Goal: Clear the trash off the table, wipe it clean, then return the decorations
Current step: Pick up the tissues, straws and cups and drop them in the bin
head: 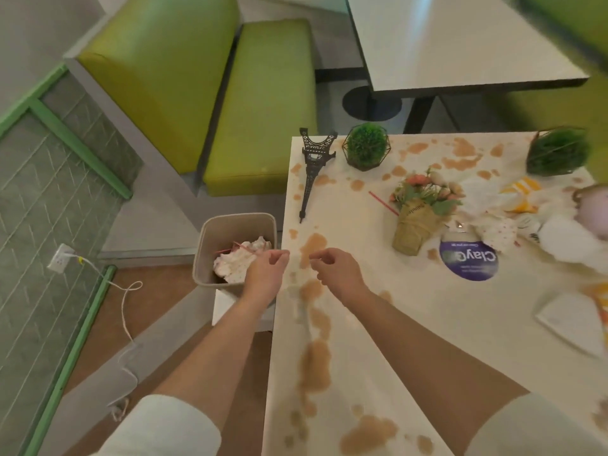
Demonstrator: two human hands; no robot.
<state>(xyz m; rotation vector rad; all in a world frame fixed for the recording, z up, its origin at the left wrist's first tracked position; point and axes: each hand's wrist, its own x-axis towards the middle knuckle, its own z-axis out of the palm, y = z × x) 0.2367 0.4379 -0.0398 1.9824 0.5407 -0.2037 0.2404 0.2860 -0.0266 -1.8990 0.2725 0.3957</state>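
Note:
The white table [411, 324] is covered in brown spill stains. My left hand [266, 274] and my right hand [339, 274] are close together at its left edge, each pinching an end of what looks like a thin clear plastic wrapper [301, 284]. My left hand is over the beige trash bin [210, 245], which holds crumpled paper [237, 261] and a red straw. On the table stand a black Eiffel Tower model [312, 169], two green plant balls [366, 148] [556, 153] and a flower bouquet [424, 199].
A red straw [383, 203], a purple wipes pack [468, 261], crumpled napkins [493, 228] and a folded white napkin [566, 320] lie on the right half. A green bench [263, 110] is behind the bin. A white cable [126, 311] trails on the floor at left.

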